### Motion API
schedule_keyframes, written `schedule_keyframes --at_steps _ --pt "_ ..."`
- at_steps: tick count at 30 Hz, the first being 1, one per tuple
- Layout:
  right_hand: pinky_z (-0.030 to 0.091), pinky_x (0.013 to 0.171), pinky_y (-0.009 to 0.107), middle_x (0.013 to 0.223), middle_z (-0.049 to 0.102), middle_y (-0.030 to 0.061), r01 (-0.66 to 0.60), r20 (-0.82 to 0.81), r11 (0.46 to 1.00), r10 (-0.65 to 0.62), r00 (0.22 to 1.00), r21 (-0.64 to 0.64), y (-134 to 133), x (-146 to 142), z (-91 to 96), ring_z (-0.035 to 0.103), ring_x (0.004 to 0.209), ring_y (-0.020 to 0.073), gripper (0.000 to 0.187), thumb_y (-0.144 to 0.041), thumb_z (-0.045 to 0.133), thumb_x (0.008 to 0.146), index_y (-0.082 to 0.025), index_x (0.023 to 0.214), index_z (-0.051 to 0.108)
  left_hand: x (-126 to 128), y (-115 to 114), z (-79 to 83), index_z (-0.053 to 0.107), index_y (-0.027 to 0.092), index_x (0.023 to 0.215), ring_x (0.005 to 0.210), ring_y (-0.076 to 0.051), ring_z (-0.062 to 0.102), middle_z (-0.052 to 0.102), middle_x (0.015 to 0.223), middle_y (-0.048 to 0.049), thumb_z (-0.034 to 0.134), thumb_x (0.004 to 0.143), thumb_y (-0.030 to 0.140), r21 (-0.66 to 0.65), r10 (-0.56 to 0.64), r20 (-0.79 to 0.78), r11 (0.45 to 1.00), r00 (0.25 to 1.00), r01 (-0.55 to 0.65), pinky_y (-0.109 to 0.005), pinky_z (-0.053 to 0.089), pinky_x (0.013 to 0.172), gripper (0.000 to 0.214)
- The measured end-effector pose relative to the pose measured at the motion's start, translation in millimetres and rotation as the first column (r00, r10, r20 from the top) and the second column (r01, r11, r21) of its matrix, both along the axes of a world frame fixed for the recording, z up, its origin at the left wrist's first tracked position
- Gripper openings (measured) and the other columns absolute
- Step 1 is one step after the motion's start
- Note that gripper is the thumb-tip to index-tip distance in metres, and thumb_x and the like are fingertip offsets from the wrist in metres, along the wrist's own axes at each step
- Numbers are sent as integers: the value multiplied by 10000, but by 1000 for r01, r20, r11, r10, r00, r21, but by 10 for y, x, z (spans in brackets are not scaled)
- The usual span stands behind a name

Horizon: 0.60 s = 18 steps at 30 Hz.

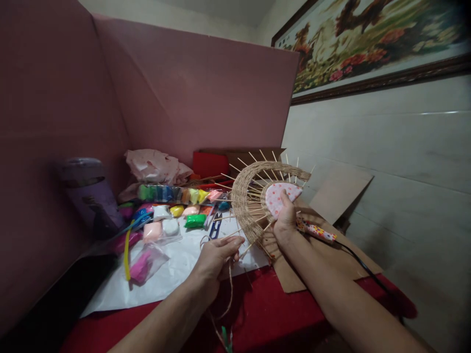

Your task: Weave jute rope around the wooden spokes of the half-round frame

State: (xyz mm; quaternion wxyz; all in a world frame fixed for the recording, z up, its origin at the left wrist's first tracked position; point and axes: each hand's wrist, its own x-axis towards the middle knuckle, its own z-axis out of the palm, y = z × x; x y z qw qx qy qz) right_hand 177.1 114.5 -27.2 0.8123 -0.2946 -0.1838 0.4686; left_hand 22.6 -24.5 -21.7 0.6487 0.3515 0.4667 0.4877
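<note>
My right hand (pixel 285 220) grips a half-woven basket frame (pixel 250 201), a dotted pink base with thin wooden sticks fanning out and tan twine woven round them. It is held upright above the table. My left hand (pixel 217 257) is closed on the loose end of the twine (pixel 230 284), right beside the lower sticks. The twine trails down from that hand toward the red tablecloth (pixel 265 314).
Several small bags of coloured clay (pixel 172 211) lie on white paper (pixel 169 274). Blue snips (pixel 215 228) lie near them. A purple cup (pixel 90 196) stands at the left. A glue gun (pixel 316 230) with a black cord rests on cardboard (pixel 331 260). Pink boards wall the back.
</note>
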Motion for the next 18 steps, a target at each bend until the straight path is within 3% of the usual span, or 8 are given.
schedule_keyframes --at_steps 8,12,18 --pt "527 765 292 878 669 28 1 -29 1000 -1 1000 -2 -35 -15 44 636 744 135 328 -339 622 723 -121 968 612 23 -19 19 666 86 771 327 -7 271 472 432 44 754 563 360 36 110 -68 994 992 -107 -165 113 343 355" --pt "517 793 310 885 663 32 17 -44 999 -18 999 -27 -48 -15 64 635 759 141 324 -335 624 714 -121 958 612 12 4 -47 679 102 809 331 -18 283 475 429 43 727 594 404 52 151 -85 988 985 -147 -170 123 349 374" --pt "529 759 299 875 662 32 54 -56 997 -57 997 -53 -46 -11 74 627 757 142 295 -327 638 692 -120 901 624 6 34 -104 714 104 724 423 -47 380 469 414 35 661 678 372 334 259 -260 928 930 -165 -171 287 434 277"
